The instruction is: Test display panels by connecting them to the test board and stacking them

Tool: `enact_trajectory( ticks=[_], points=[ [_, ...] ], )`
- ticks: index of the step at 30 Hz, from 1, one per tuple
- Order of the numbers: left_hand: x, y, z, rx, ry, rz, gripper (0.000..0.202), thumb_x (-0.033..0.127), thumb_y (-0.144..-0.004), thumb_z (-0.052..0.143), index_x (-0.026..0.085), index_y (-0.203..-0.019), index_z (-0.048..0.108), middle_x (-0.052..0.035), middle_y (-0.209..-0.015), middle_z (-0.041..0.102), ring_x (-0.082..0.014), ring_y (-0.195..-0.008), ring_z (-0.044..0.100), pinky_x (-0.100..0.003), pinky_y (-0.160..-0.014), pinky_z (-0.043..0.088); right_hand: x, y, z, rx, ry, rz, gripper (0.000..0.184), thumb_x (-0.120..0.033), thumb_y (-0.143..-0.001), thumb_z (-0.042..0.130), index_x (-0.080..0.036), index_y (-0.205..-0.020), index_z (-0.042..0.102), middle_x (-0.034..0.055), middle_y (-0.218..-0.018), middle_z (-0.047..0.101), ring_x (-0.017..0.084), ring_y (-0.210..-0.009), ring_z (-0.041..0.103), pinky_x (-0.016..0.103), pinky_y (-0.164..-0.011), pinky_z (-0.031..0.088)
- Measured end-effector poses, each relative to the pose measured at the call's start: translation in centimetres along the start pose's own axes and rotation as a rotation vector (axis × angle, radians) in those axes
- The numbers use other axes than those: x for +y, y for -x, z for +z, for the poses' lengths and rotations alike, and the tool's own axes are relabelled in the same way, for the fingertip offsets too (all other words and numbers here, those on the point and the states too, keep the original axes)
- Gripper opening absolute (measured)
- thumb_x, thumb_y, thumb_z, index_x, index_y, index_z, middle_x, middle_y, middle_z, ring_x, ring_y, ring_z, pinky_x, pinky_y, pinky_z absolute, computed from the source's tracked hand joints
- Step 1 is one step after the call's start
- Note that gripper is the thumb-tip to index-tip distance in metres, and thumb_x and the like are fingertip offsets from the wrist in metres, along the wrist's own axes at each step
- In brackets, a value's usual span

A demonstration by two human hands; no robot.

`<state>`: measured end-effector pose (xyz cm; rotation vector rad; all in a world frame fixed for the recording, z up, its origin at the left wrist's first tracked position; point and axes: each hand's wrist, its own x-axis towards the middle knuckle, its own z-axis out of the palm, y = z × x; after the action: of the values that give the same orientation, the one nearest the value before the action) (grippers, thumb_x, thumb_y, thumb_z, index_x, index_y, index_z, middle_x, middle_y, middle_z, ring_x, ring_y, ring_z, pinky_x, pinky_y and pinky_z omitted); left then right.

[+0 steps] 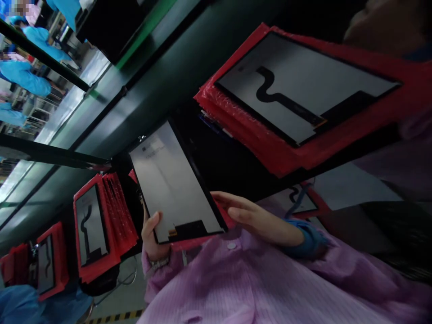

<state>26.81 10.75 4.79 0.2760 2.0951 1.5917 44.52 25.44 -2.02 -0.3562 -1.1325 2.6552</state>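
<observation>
A tablet-sized display panel (178, 180) with a pale grey back, a black border and a black strip at its near end is tilted in front of my chest. My left hand (154, 236) grips its lower left edge, thumb on the pale face, other fingers mostly hidden beneath. By the right edge is my right hand (248, 215), fingers stretched out and thumb apart; whether the fingertips touch the panel I cannot tell. Red sheeting shows under the panel's near end and beside my right hand.
At the right, a similar panel with a curved black ribbon cable (290, 101) lies on stacked red bubble-wrap sheets (270, 153). More red stacks with panels (92, 225) line the left. A dark rail (50, 153) crosses the left. People in blue work in the distance; someone's arm shows upper right.
</observation>
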Motion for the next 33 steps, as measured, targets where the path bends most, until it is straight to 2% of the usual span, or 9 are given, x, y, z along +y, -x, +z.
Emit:
enact_trajectory(
  ticks=[4,8,11,13,17,22,26,30,33],
  points=[
    [-1.0,1.5,-0.8,-0.048,0.192,-0.151,0.073,0.036,-0.076,0.076,0.034,-0.148,0.058,-0.0043,-0.124,0.077,-0.0265,-0.104,0.075,-0.033,-0.086,0.061,0.4,-0.6,0.7,-0.055,0.08,0.012,0.081,-0.059,-0.087,0.074,-0.027,-0.156,0.046,0.0107,-0.154,0.053,0.026,-0.143,0.052,0.045,-0.123,0.042],
    [-1.8,1.6,-0.5,-0.034,0.171,-0.066,0.094,0.032,-0.075,0.084,0.04,-0.158,0.042,-0.0034,-0.143,0.067,-0.0252,-0.128,0.067,-0.033,-0.105,0.055,0.5,0.0,0.6,0.017,0.21,-0.047,0.087,-0.062,-0.091,0.069,-0.025,-0.162,0.037,0.011,-0.164,0.042,0.027,-0.151,0.044,0.043,-0.127,0.037],
    [-2.8,1.2,0.0,-0.084,0.272,-0.098,0.104,0.037,-0.073,0.089,0.036,-0.161,0.034,-0.0088,-0.142,0.068,-0.0282,-0.125,0.069,-0.04,-0.108,0.053,0.1,0.8,0.0,0.098,0.285,-0.069,0.091,-0.065,-0.09,0.068,-0.023,-0.163,0.035,0.0125,-0.166,0.039,0.029,-0.151,0.043,0.044,-0.127,0.039],
    [-3.9,1.3,0.0,-0.131,0.376,-0.246,0.096,0.044,-0.072,0.088,0.027,-0.155,0.045,-0.0131,-0.134,0.072,-0.0317,-0.119,0.072,-0.044,-0.105,0.055,-0.3,1.2,-0.4,0.116,0.286,-0.056,0.093,-0.065,-0.089,0.07,-0.023,-0.164,0.034,0.0138,-0.166,0.038,0.03,-0.151,0.044,0.043,-0.126,0.04],
    [-5.1,2.5,-0.1,-0.247,0.522,-0.539,0.064,0.052,-0.073,0.083,0.014,-0.122,0.072,-0.0161,-0.116,0.077,-0.0366,-0.112,0.074,-0.047,-0.102,0.056,-1.3,1.2,-1.0,0.048,0.276,-0.045,0.085,-0.06,-0.089,0.073,-0.024,-0.16,0.042,0.0143,-0.158,0.05,0.028,-0.143,0.054,0.045,-0.121,0.046],
    [-3.2,3.8,0.9,-0.102,0.441,-0.37,0.069,0.031,-0.062,0.09,0.021,-0.128,0.072,-0.0068,-0.097,0.08,-0.0293,-0.087,0.078,-0.039,-0.086,0.062,-3.9,-0.9,-1.0,-0.121,0.362,-0.091,0.059,-0.057,-0.09,0.073,-0.023,-0.138,0.065,0.0107,-0.125,0.072,0.024,-0.113,0.073,0.041,-0.098,0.063],
    [-1.9,3.5,0.5,0.041,0.429,-0.308,0.061,0.032,-0.06,0.086,0.026,-0.12,0.076,-0.0039,-0.085,0.079,-0.0285,-0.079,0.077,-0.036,-0.074,0.062,-6.3,-3.0,-0.9,0.032,0.533,-0.225,0.054,-0.066,-0.097,0.057,-0.017,-0.111,0.075,0.0084,-0.096,0.075,0.02,-0.085,0.074,0.032,-0.071,0.065],
    [-2.8,2.8,-2.1,0.188,0.252,-0.157,0.026,0.039,-0.071,0.081,0.029,-0.095,0.079,-0.0035,-0.092,0.08,-0.0304,-0.098,0.077,-0.038,-0.087,0.062,-6.4,-4.1,-0.6,0.158,0.59,-0.366,0.048,-0.055,-0.102,0.058,-0.015,-0.128,0.066,0.0091,-0.112,0.07,0.02,-0.1,0.069,0.039,-0.083,0.063],
    [-3.7,2.2,-4.1,0.25,0.104,0.003,0.02,0.037,-0.068,0.086,0.029,-0.084,0.076,-0.0023,-0.107,0.08,-0.0341,-0.128,0.067,-0.042,-0.105,0.057,-5.5,-6.2,-0.1,0.179,0.585,-0.42,0.045,-0.046,-0.101,0.063,-0.015,-0.133,0.061,0.0118,-0.129,0.064,0.022,-0.112,0.065,0.044,-0.095,0.06]
  ],
)
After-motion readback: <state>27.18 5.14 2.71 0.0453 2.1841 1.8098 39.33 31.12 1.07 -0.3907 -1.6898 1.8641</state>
